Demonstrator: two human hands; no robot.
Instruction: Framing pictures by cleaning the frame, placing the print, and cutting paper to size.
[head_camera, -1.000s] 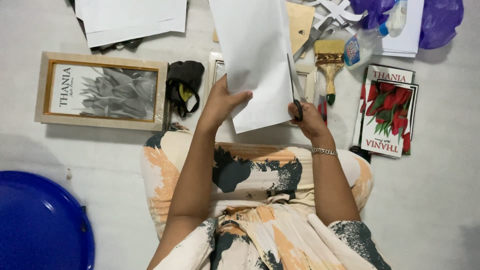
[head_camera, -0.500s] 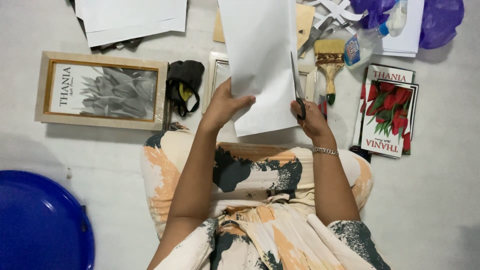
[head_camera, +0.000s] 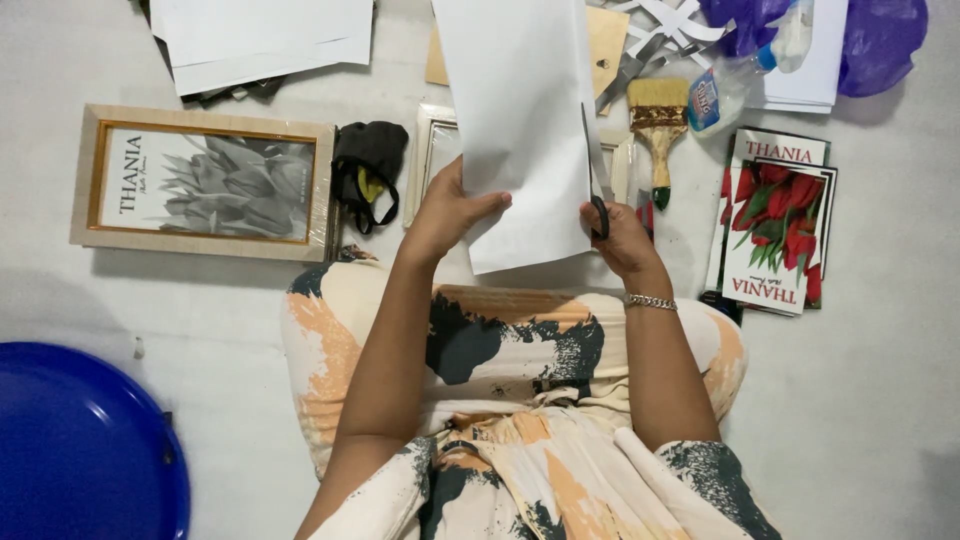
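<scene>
The left hand (head_camera: 450, 212) pinches the lower left edge of a large white paper sheet (head_camera: 520, 120), thumb lying on its face, holding it up over the lap. The right hand (head_camera: 622, 240) is clenched around the black handles of a pair of dark-bladed scissors (head_camera: 592, 170), whose blades run up along the sheet's right edge. Just beyond the right hand lies a wooden-handled flat paintbrush (head_camera: 657, 130); further right, a stack of red tulip prints (head_camera: 775, 220). Left of the left hand sit a crumpled black cloth (head_camera: 368, 165) and a light wooden picture frame (head_camera: 205, 182). Bare pale floor (head_camera: 880, 400) lies open to the right of the right hand
</scene>
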